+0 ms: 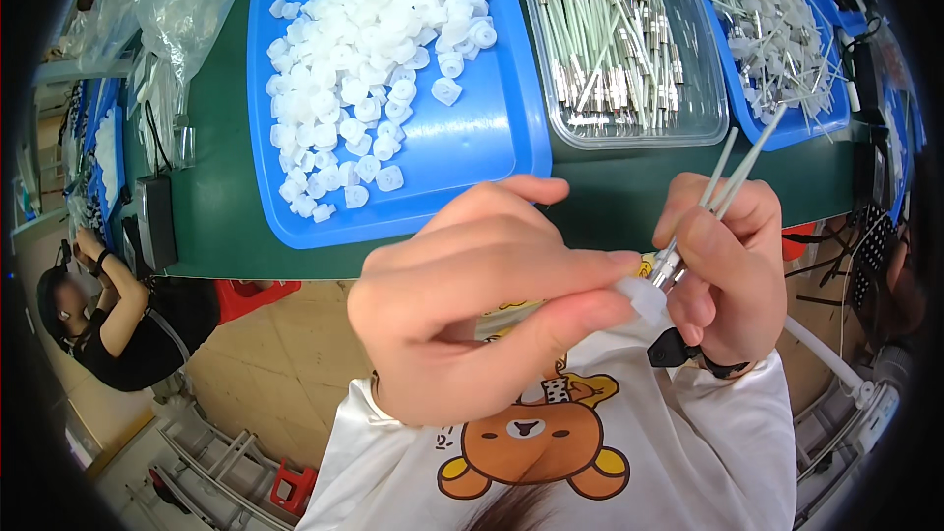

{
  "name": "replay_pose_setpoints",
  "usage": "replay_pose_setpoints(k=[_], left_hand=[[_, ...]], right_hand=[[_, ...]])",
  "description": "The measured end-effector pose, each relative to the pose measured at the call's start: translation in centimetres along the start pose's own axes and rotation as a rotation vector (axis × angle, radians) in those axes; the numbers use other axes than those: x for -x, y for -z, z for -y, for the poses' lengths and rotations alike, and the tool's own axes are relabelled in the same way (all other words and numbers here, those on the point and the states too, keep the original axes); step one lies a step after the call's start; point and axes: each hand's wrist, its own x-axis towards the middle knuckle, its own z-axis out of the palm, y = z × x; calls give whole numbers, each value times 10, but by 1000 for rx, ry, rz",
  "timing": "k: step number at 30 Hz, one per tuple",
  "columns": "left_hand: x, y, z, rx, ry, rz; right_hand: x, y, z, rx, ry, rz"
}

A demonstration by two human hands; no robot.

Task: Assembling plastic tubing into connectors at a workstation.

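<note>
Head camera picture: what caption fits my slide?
Left hand presses a white cap onto thin rods held by the right hand.

A clear tray (629, 133) of metal-tipped tubes rests on a green table (226, 206).

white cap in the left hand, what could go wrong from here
1. The left hand pinches the small white cap only at its fingertips, so it could slip and drop to the floor.
2. The right hand holds several thin rods loosely bunched; pressing the cap on might bend one or hit the wrong end.
</note>
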Motion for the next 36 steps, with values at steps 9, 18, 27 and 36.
replay_pose_setpoints(k=[9,18,27,36], left_hand=[[3,-11,0,227,162,-100],[1,-8,0,10,49,-73],[0,-10,9,52,-6,-90],[-2,-8,11,81,-64,-13]], right_hand=[[-4,3,1,-49,-115,48],[-7,6,0,-118,-177,66],[-5,5,-2,-81,-164,62],[-4,7,-4,-83,-181,107]])
